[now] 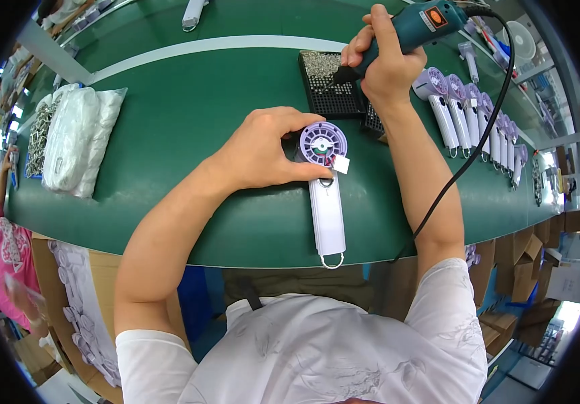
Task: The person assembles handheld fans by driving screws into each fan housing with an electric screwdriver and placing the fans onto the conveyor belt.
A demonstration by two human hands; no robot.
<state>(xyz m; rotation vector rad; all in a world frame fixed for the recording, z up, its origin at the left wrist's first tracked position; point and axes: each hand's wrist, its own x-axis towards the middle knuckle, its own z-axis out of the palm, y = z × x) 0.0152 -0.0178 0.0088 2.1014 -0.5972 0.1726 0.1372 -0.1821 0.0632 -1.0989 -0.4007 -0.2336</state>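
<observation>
My left hand (273, 148) is closed around the head of a small handheld fan (328, 215), which lies on the green table with its white handle toward me. The fan's round purple head shows its inner parts, with a small white tag beside it and a wire loop at the handle's end. Farther off to the right, my right hand (389, 64) grips a teal electric screwdriver (411, 34) with a black cord. Its tip points down at a black screw tray (333, 101), whose far part is covered with small silvery screws. Whether the tip touches a screw, I cannot tell.
Several purple-and-white fans (465, 124) stand in a row at the right. Clear plastic bags of white parts (78, 141) lie at the left. The black cord (468, 165) crosses near my right forearm. A box of purple parts (81, 310) sits below the table's left edge.
</observation>
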